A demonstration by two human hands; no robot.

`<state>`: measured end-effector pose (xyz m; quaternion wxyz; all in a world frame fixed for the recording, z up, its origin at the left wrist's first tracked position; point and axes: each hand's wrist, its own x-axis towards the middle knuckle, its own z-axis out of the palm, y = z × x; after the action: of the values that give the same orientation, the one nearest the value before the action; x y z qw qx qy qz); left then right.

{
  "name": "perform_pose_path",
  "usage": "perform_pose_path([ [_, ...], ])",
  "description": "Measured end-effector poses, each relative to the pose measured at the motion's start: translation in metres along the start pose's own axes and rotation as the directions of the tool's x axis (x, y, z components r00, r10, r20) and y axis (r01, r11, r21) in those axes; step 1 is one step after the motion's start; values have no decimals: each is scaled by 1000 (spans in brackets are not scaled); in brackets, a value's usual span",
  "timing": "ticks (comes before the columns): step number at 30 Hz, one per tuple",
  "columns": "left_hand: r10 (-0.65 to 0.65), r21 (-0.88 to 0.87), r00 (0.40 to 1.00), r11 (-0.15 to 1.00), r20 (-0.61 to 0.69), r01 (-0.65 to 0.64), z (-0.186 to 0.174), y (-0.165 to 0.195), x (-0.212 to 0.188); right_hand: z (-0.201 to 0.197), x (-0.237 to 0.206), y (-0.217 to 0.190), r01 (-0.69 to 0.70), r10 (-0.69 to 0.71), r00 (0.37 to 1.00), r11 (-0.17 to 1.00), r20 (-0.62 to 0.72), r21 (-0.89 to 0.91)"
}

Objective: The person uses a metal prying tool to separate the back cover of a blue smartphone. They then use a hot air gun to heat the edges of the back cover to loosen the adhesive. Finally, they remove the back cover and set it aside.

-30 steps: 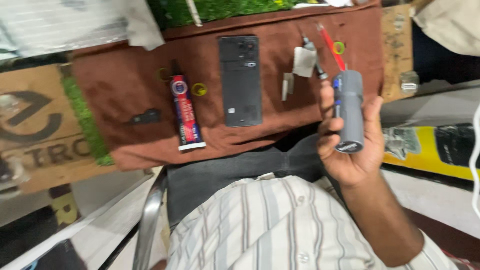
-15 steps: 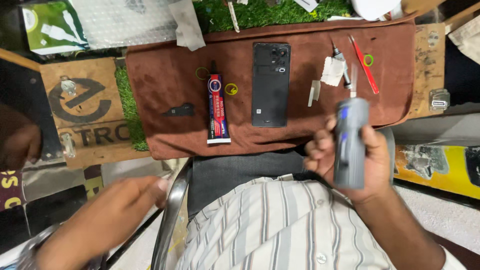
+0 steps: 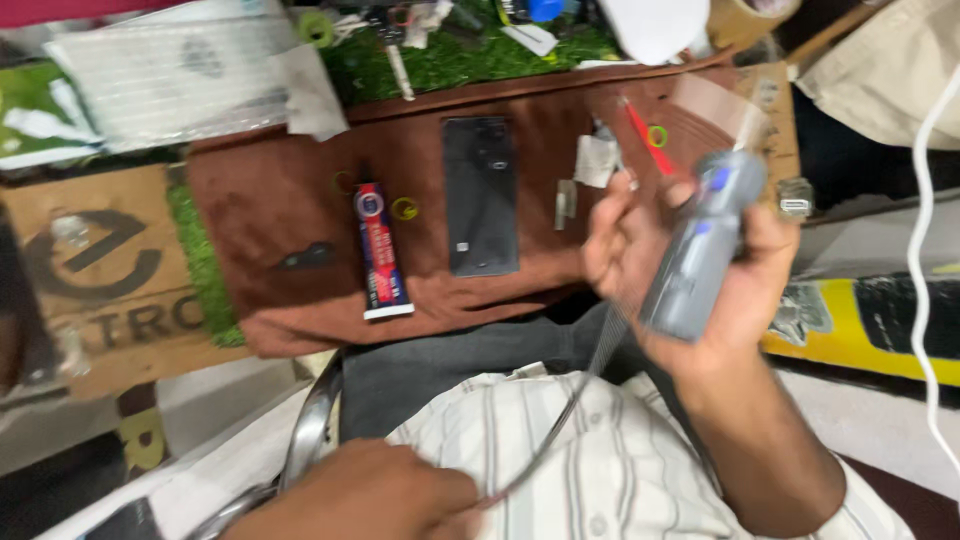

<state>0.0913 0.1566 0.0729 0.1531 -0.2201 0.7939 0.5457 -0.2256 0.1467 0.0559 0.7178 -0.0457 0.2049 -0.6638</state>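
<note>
Matt grey plastic tool (image 3: 700, 255); thin grey cable (image 3: 590, 365), smooth. Brown cloth mat (image 3: 270, 200), soft and matt, bearing a glossy black phone (image 3: 481, 195) and a glossy red-and-blue tube (image 3: 380, 250). Brown cardboard (image 3: 95, 260), matt; striped woven shirt (image 3: 560, 470).

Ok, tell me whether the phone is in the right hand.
No, the right hand grips a grey tool; the phone lies on the brown mat.

A small phone-repair workbench: a brown work cloth (image 3: 300, 200) is spread ahead of the right hand (image 3: 700, 270), which grips a grey handheld power tool (image 3: 700, 250). Just left of that grip lie a black phone (image 3: 481, 195) face down and a tube of adhesive (image 3: 379, 250). Beyond the grip sit a red-handled tool (image 3: 640, 135), green artificial turf (image 3: 450, 60) and scattered small parts.
</note>
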Motion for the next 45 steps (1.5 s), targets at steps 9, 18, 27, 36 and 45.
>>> perform_pose_path([
  [9, 87, 212, 842, 977, -533, 34, 6, -56, -1, -17, -28, 41, -145, 140, 987, 987, -79, -63],
  [18, 540, 31, 837, 842, -93, -539, -5, 32, 160, -20, -36, -26, 343, -357, 933, 918, -40, -200],
  [27, 511, 83, 728, 840, -456, -537, -8, 46, 169, -40, -63, -55, 340, -338, 923, 940, -186, -18],
  [36, 371, 242, 321, 895, -872, -375, -29, 63, 132, -52, -52, -14, 329, -373, 902, 920, -217, -215],
  [45, 333, 216, 349, 918, -876, -334, -28, 59, 130, -46, -60, -7, 432, -530, 838, 787, -126, -441],
])
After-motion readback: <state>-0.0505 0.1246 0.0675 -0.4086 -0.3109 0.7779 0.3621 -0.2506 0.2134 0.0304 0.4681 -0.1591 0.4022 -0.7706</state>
